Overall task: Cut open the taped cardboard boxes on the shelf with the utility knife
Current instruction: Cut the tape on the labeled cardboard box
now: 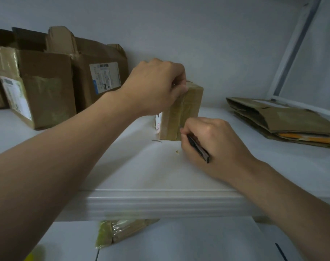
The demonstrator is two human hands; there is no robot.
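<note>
Here the left hand point(156, 87) grips the taped box point(181, 113) top; right hand point(213, 146) clasps the knife point(199, 148) beside it.

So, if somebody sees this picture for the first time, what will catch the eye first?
First comes the small taped box, standing upright in the middle of the white shelf, with the left hand gripping its top. Next is the right hand, which holds the utility knife at the foot of the box. Behind at the left stand opened boxes with labels, and flattened cardboard lies at the right.
</note>
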